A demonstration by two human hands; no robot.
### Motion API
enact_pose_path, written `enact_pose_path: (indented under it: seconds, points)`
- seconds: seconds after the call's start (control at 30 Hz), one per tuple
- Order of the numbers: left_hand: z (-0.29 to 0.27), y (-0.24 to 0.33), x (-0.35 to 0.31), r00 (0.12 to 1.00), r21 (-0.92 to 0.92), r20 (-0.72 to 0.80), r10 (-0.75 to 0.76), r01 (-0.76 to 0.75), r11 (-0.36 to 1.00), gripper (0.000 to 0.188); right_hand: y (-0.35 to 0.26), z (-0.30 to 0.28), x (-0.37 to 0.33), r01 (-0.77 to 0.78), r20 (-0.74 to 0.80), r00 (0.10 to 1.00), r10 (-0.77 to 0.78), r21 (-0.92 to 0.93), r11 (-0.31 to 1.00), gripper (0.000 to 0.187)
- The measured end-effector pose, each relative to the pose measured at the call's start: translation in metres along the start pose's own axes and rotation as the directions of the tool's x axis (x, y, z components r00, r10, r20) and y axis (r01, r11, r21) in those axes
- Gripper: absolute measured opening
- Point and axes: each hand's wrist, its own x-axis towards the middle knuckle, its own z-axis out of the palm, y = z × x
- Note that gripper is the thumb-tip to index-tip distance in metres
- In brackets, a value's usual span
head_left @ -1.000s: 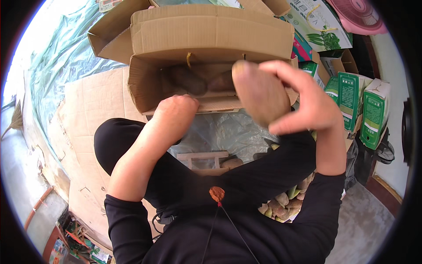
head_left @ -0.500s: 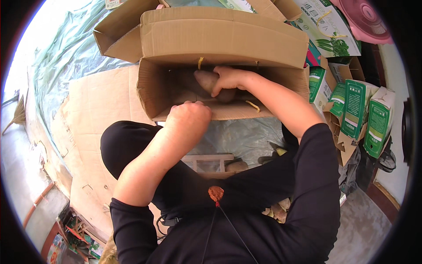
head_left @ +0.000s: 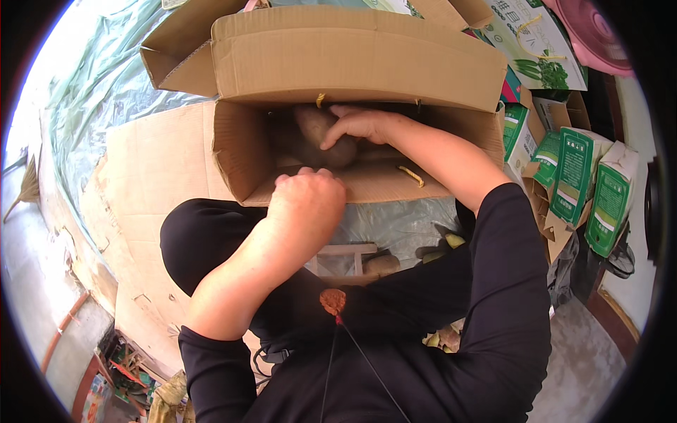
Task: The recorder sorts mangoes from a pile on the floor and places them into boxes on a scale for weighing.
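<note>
An open cardboard box (head_left: pixel 352 56) stands in front of my knees, its tall back flap raised. Inside it, my right hand (head_left: pixel 356 127) has thumb and fingers round a long, dull brown root vegetable (head_left: pixel 312 123). A second rounded root (head_left: pixel 340 152) shows just below that hand, partly in shadow. My left hand (head_left: pixel 308 194) is closed over the near wall of the box, with its fingertips curled past the rim and partly hidden. Yellow cord ends (head_left: pixel 411 176) poke through the near and back walls.
At the right stand several green-and-white cartons (head_left: pixel 575 176) beside a pink plastic item (head_left: pixel 592 32). Flattened cardboard (head_left: pixel 159 162) and crumpled clear plastic sheeting (head_left: pixel 106 77) lie at the left. A small wooden frame (head_left: pixel 345 259) and more roots (head_left: pixel 381 265) lie between my legs.
My right hand has shifted a little left inside the box with the root vegetable, which is tilted more upright. The second root has come into clearer view. My left hand stays at the near rim.
</note>
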Motion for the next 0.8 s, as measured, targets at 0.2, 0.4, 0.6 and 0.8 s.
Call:
enact_pose_path:
  seconds: [0.2, 0.4, 0.6, 0.8]
  points:
    - [0.000, 0.000, 0.002, 1.000, -0.004, 0.001, 0.016, -0.016, 1.000, 0.013, 0.014, -0.006, 0.012, -0.066, -0.118, 0.992, 0.044, -0.186, 0.980, 0.116]
    - [0.005, -0.002, 0.002, 0.998, -0.003, -0.048, 0.046, -0.046, 0.999, 0.011, 0.019, -0.018, 0.013, -0.066, -0.063, 0.997, 0.046, -0.368, 0.927, 0.108]
    - [0.009, -0.005, 0.000, 0.993, 0.022, -0.101, 0.064, -0.062, 0.998, 0.010, 0.025, -0.030, 0.001, -0.030, -0.003, 0.999, 0.052, -0.842, 0.538, 0.092]
    - [0.000, 0.000, 0.002, 0.999, -0.025, -0.018, 0.032, -0.032, 0.999, 0.012, 0.064, -0.038, -0.003, -0.192, -0.198, 0.979, -0.038, -0.973, 0.125, 0.075]
